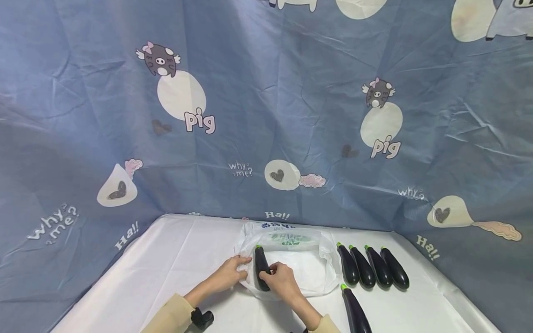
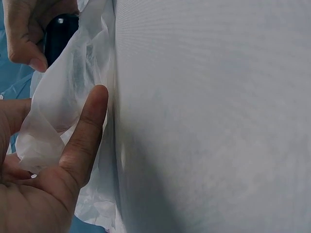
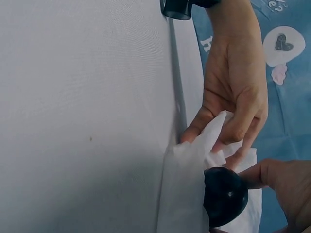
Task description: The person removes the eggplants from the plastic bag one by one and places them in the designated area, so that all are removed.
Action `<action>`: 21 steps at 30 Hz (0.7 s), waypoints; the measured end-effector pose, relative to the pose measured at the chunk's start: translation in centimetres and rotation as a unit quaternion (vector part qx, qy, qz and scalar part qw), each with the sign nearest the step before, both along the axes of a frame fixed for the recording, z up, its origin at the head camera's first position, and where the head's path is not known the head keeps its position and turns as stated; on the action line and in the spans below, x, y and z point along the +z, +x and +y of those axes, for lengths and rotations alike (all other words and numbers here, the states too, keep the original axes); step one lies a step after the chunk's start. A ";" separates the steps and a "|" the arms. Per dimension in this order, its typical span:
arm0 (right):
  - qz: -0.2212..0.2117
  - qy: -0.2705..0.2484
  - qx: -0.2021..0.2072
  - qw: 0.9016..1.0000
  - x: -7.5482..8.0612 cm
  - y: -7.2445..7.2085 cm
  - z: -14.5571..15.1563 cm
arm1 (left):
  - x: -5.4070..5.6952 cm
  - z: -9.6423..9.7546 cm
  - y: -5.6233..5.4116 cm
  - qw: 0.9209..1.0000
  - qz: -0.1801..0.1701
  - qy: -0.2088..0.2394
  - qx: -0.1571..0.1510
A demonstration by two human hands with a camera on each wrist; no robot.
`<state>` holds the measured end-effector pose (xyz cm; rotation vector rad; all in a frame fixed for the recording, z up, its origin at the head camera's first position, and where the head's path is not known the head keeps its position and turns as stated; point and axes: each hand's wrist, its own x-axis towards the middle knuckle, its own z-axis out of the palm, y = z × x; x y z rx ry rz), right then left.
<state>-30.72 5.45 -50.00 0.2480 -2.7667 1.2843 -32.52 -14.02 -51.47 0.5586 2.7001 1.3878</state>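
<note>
A white plastic bag (image 1: 306, 237) with blue and green print lies with its mouth spread on the table. My left hand (image 1: 228, 274) holds the bag's left edge, thumb on one face and fingers on the other, as the left wrist view shows. In my right hand (image 1: 285, 283) is a dark eggplant (image 1: 261, 266), gripped between thumb and fingers near its thick end. Its green stem end points away from me, inside the bag's left side. From the right wrist view, the eggplant's rounded end (image 3: 226, 196) sticks out beside the bag's edge.
Several eggplants (image 1: 376, 268) lie in a row right of the bag, stems away from me. Another eggplant (image 1: 356, 310) lies nearer, at the front right. The white-covered table (image 1: 187, 245) meets a blue printed curtain (image 1: 250, 115) at the back.
</note>
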 end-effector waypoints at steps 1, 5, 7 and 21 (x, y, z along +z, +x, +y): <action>-0.001 0.001 0.000 1.000 0.0 0.0 0.1 | 0.0 0.0 0.0 1.000 -0.002 0.001 0.001; -0.005 0.003 0.003 1.000 0.3 0.4 0.4 | 0.0 0.0 0.1 1.000 -0.003 0.005 -0.002; -0.004 0.007 0.004 1.000 0.4 0.5 0.5 | -0.1 0.0 0.2 1.000 0.000 0.006 -0.002; -0.013 0.027 0.024 0.999 1.0 1.8 2.0 | 0.2 0.0 0.2 1.000 0.007 0.004 0.001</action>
